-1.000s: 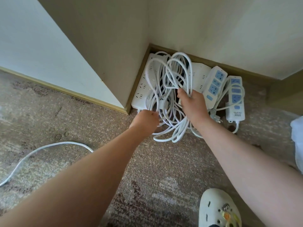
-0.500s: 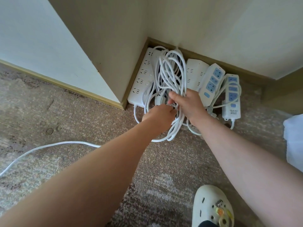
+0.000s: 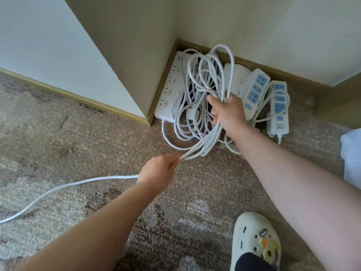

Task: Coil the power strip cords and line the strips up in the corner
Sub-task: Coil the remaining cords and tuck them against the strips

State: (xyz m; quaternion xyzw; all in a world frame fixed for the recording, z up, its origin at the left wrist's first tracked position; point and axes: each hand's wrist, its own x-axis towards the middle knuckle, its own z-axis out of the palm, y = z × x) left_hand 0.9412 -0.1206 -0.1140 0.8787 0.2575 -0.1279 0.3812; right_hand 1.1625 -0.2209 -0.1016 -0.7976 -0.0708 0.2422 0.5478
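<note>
Several power strips lie side by side in the corner: a long white strip (image 3: 172, 89) at the left, a white one (image 3: 237, 75) behind the loops, and two with blue sockets (image 3: 255, 90) (image 3: 278, 106) at the right. My right hand (image 3: 228, 112) grips a bundle of white cord loops (image 3: 209, 75) held up over the strips. My left hand (image 3: 158, 172) pinches the lower end of those loops, and the loose tail of the cord (image 3: 64, 186) runs from it across the carpet to the left.
Two walls with wooden baseboard (image 3: 254, 63) meet behind the strips, and a wall corner (image 3: 136, 75) juts out at left. A white shoe with charms (image 3: 256, 241) stands on the carpet at lower right. Something white (image 3: 351, 153) sits at the right edge.
My left hand has drawn back toward me, pulling the loops' lower end taut. My right hand has lifted the bundle a little, so the loops stand taller.
</note>
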